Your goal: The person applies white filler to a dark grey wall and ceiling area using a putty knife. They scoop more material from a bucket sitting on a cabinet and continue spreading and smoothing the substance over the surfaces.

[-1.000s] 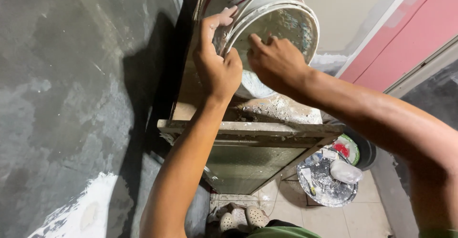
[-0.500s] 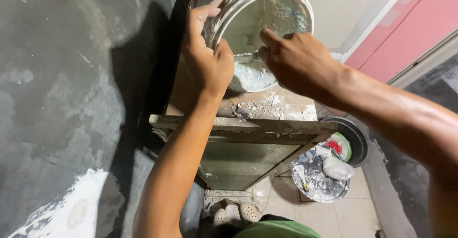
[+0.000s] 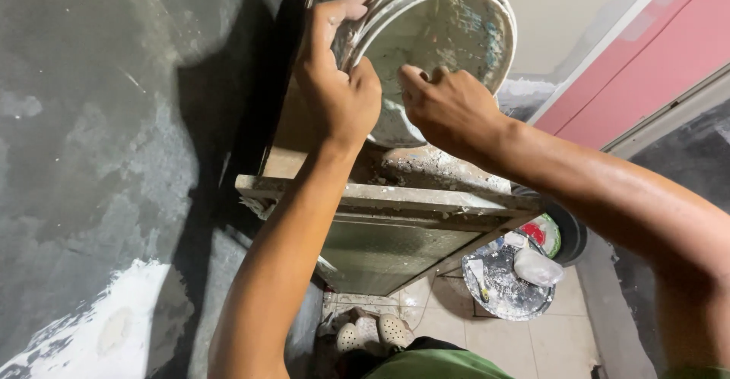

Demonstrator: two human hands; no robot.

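Note:
A white plastic bucket [image 3: 449,22], smeared with plaster, lies tilted toward me on a wooden platform [image 3: 380,196]. Its mouth faces the camera and white plaster coats the inside. My left hand [image 3: 334,82] grips the bucket's left rim, thumb over the edge. At the lower rim my right hand [image 3: 449,109] has its fingers curled against the edge, reaching into the opening. Whether this hand holds a tool is hidden.
A dark grey plastered wall [image 3: 114,136] with white patches fills the left side. Below the platform, on the tiled floor, sit a round pan [image 3: 509,288] with a plaster-covered item and a dark bucket [image 3: 559,231]. My sandalled feet [image 3: 372,333] show at the bottom. A pink panel [image 3: 654,52] stands at right.
The bucket has tipped further toward me and its mouth shows more fully. My right hand slid from the upper rim down to the lower edge of the opening.

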